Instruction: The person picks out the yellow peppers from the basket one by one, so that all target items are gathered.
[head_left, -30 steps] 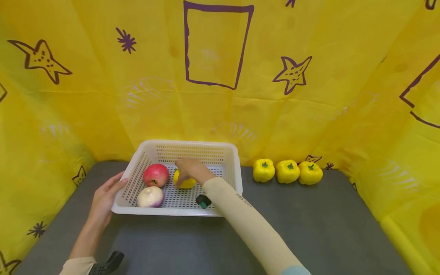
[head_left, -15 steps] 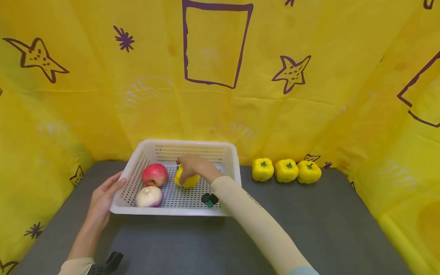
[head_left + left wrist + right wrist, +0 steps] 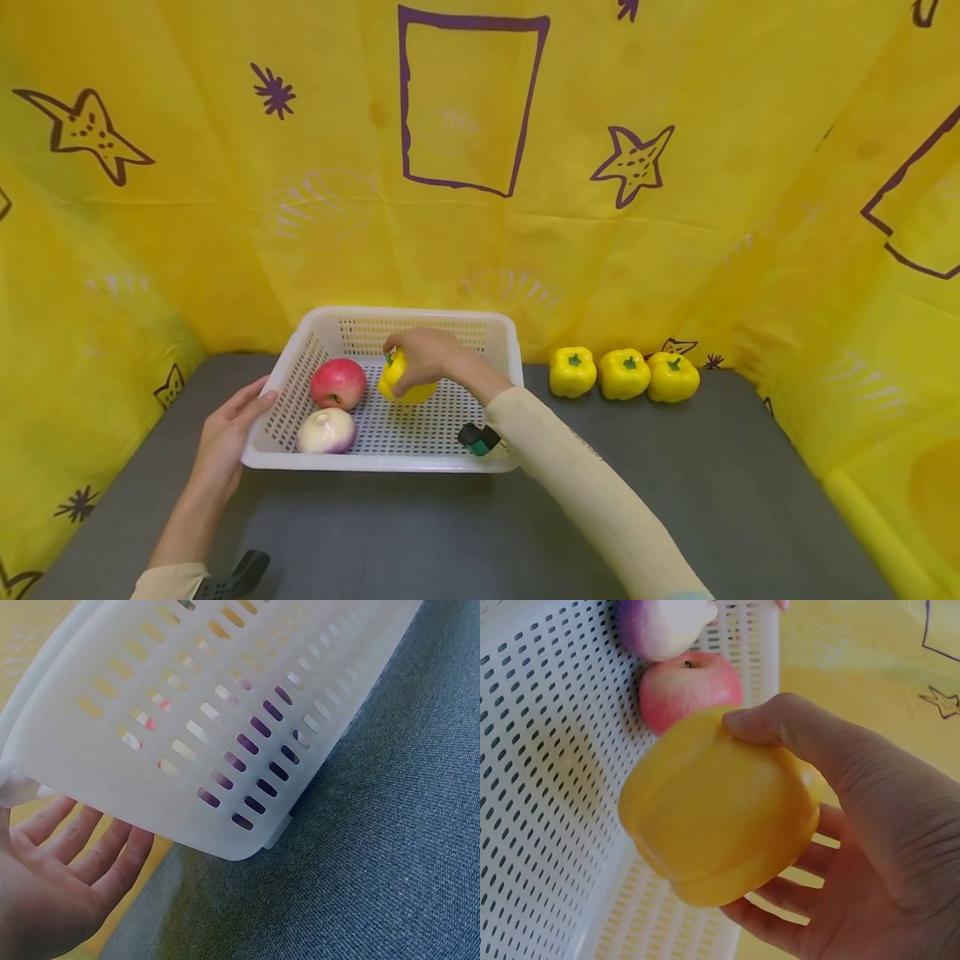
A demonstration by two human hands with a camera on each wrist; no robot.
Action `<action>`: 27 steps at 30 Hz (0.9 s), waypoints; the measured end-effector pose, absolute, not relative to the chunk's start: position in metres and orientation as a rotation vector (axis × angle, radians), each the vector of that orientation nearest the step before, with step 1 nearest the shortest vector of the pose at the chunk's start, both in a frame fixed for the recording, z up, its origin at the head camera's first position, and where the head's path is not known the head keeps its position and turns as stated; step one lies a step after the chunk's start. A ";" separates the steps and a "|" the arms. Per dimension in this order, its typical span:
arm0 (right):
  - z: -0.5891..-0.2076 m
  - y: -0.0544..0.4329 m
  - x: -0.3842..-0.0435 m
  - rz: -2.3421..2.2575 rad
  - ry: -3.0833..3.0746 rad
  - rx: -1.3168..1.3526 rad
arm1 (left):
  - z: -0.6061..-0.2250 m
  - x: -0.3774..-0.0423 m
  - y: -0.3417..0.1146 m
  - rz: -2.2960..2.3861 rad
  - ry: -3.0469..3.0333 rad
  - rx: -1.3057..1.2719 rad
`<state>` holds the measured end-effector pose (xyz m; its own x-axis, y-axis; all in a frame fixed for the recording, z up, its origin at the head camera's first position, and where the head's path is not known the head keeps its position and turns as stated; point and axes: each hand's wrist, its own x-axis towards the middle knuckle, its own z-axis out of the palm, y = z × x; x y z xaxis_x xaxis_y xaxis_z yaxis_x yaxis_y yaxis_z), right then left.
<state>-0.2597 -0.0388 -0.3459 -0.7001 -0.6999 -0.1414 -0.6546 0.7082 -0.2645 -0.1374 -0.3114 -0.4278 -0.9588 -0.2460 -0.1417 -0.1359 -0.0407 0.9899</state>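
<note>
My right hand [image 3: 431,360] grips a yellow bell pepper [image 3: 405,385] with a green stem, inside the outline of the white plastic basket [image 3: 375,463]. In the right wrist view the thumb lies on one side of the bell pepper [image 3: 712,810] and the fingers wrap the other. A red apple [image 3: 338,384] and a white-and-purple turnip [image 3: 326,431] lie in the basket's left part. At the left end my left hand [image 3: 225,433] holds the basket by its rim, the thumb on top. The left wrist view shows its fingers [image 3: 112,862] against the basket's end wall [image 3: 90,772].
Three more yellow bell peppers [image 3: 573,372] stand in a row on the dark grey table [image 3: 675,483], right of the basket. A yellow cloth [image 3: 465,250] with starfish drawings hangs behind and at both sides. Wrist camera mounts [image 3: 478,439] are on both forearms.
My right hand, with the bell pepper in its grip, has risen a little and shifted slightly right; the forearm has swung right. The left hand and the basket hold their place.
</note>
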 end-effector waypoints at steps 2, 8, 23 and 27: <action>-0.345 -0.035 -0.260 -0.298 2.698 -1.095 | -0.428 -0.138 -0.311 -2.170 -2.118 0.427; -0.342 -0.020 -0.261 -0.392 2.698 -1.144 | -0.428 -0.138 -0.312 -2.161 -2.128 0.429; -0.332 0.029 -0.257 -0.609 2.775 -1.151 | -0.429 -0.137 -0.312 -2.122 -2.176 0.453; -0.328 0.039 -0.257 -0.661 2.785 -1.147 | -0.429 -0.137 -0.312 -2.124 -2.179 0.456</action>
